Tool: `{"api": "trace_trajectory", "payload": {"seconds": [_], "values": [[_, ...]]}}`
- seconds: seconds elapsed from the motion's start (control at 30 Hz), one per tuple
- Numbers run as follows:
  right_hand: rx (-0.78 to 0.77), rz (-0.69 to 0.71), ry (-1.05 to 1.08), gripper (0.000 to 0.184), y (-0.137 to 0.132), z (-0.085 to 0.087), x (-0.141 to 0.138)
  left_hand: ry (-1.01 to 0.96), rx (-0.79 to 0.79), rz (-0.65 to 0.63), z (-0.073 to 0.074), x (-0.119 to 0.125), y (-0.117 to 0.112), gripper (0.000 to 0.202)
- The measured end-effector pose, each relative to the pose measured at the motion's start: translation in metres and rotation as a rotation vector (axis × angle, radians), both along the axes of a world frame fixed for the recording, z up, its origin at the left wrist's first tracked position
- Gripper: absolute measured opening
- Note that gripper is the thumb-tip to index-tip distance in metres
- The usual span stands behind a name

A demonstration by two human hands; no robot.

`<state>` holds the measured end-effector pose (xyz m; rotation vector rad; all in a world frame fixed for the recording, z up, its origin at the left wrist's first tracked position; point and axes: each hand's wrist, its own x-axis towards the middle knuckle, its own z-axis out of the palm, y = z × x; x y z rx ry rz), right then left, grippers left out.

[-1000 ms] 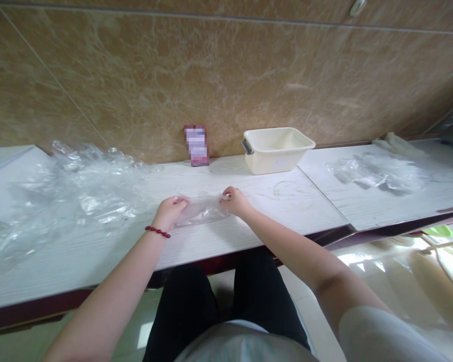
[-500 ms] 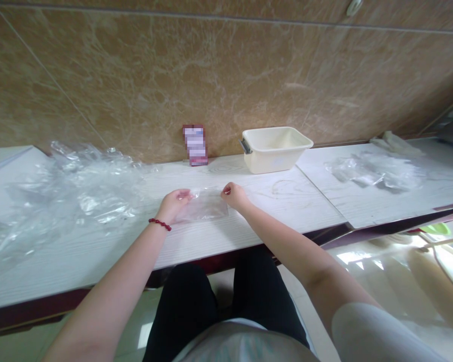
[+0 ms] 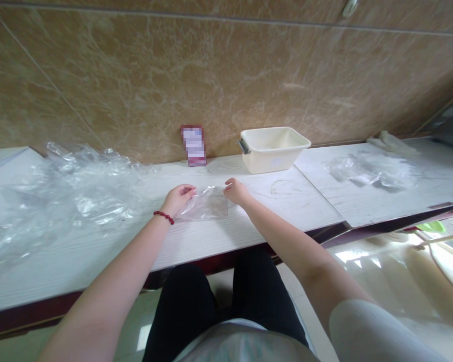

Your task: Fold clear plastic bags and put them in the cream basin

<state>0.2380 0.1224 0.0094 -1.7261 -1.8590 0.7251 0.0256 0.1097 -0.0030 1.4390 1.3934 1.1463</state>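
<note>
Pinching with the left hand (image 3: 179,197), thumb against curled fingers, the upper left corner of a small clear flat plastic bag (image 3: 208,206); pinching with the right hand (image 3: 236,191), fingers likewise closed, the upper right corner. Stretched between the two sets of fingers, lower edge lying on the white wood-grain tabletop (image 3: 211,236) just below the fingertips. Contents of the bag: cannot tell, too clear and glossy. Round the left wrist, a red bead bracelet (image 3: 163,216).

Beyond the right fingers and a little to their right, well apart: a cream rectangular plastic tub (image 3: 274,161) with a grey handle at its left end, standing against the brown marbled wall tiles (image 3: 226,75). Pale inner walls on show, floor hidden behind the near rim; faint mark on the front wall, too small to read.

Beyond the gap between the two sets of fingers, a small dark red and white card (image 3: 193,145) propped at the wall, blurred, no writing readable.

Left of the left fingers, near: a large loose heap of crumpled clear plastic bags (image 3: 71,191). Far to the right of the right fingers, well apart: a smaller heap of clear plastic bags (image 3: 370,171)
</note>
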Motion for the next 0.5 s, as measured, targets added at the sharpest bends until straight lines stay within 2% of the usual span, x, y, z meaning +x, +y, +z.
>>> {"api": "trace_trajectory", "payload": {"seconds": [0.2, 0.5], "values": [[0.056, 0.005, -0.03, 0.031, -0.005, 0.003, 0.001, 0.094, -0.005, -0.003, 0.0, -0.003, 0.001, 0.042], [-0.013, -0.068, 0.157, 0.029, 0.007, -0.002, -0.005, 0.139, -0.005, 0.007, -0.001, -0.002, 0.002, 0.041]]}}
